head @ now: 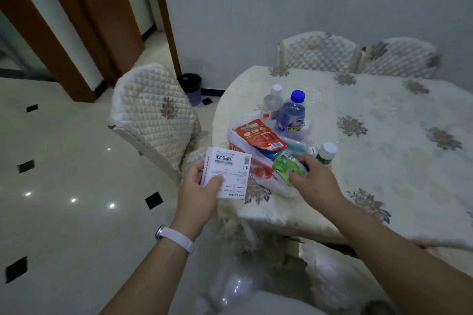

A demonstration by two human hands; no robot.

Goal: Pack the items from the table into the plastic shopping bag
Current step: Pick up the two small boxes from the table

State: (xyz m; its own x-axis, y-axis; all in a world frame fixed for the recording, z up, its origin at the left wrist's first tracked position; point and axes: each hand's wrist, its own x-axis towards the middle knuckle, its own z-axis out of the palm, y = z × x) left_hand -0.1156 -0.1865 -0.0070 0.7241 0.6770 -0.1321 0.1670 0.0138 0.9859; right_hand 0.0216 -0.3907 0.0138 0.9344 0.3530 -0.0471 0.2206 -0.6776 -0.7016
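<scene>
My left hand (pixel 198 186) grips a white box (pixel 227 174) with a barcode label, held just off the table's near-left edge. My right hand (pixel 313 179) is closed on a green packet (pixel 288 165) above the white plastic shopping bag (pixel 263 176), which lies crumpled on the table with red print. A red pouch (pixel 259 135) rests on the bag. Behind it stand a blue-capped water bottle (pixel 291 112) and a white-capped clear bottle (pixel 272 102). A small white-capped green bottle (pixel 326 152) stands just beyond my right hand.
The round table (pixel 384 161) wears a cream floral cloth. A quilted chair (pixel 153 115) stands at its left, two more chairs (pixel 317 52) at the far side. A dark bin (pixel 190 87) sits by the wall near the doorway.
</scene>
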